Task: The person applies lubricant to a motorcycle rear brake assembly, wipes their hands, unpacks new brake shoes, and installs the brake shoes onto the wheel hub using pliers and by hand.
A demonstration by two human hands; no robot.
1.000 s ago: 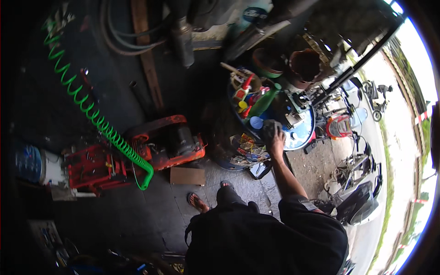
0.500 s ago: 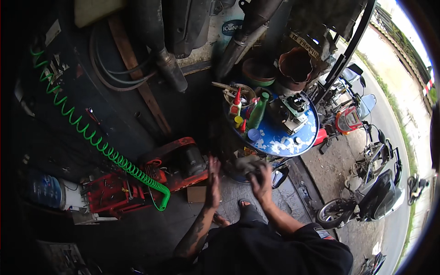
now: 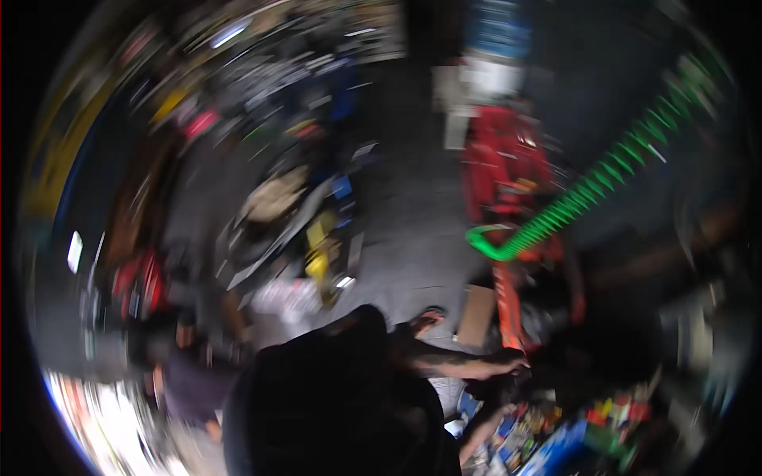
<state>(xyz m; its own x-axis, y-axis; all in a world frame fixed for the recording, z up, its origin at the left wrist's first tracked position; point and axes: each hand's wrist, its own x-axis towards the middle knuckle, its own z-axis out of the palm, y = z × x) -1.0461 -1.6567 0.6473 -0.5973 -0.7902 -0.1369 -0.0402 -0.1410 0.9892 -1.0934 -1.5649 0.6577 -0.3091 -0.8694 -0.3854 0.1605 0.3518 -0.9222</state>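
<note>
**A BLURRED MOMENT AMID THE CLUTTER**

Below the bright-green coiled hose, my bare left grip and, lower still, my bare right grip reach out; I cannot tell whether either is spread or pressed together. A dark, shapeless bundle shows between them, also below the hose. Farther below it is the round blue worktop, crowded with colourful items.

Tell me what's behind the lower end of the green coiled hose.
Blurred red metal equipment shows on both sides of the lower end of the green coiled hose. Whatever lies directly behind the tight coils is covered, and motion blur hides finer details.
</note>
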